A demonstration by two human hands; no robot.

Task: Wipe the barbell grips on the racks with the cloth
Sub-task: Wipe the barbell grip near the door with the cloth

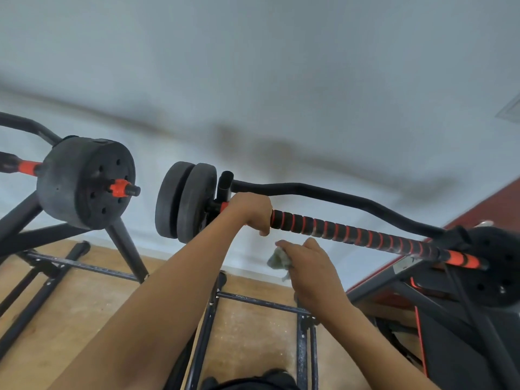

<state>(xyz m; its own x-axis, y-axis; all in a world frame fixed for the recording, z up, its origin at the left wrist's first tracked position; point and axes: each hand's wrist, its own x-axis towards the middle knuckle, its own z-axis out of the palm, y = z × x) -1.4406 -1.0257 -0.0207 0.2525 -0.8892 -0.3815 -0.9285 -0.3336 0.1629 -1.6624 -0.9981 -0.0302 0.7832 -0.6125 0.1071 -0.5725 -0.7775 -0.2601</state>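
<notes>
On the far left, a second barbell (84, 181) sits on its own rack (123, 243). It has fat black weights and an orange ring. Its grip is mostly out of view.

In the middle are two black weights (183, 199) on the left end of the main barbell (461, 259). Just right of them, the left hand (250, 211) is wrapped tight around the bar. It holds the bar at the left end of the grip (351, 233). The grip is black with orange stripes and runs off to the right.

Below the grip and nearer to the person is the right hand (306, 266). Its fingers are curled around a small pale cloth (277, 260), all bunched up. The cloth is near the grip but not touching it.

A curved black rail (337, 196) runs behind the bar. On the far right is another black weight (501, 266).

I think the person is busy wiping this grip. Next, the cloth should go up onto the stripes and rub along to the right. The left hand can keep the bar from rolling.
</notes>
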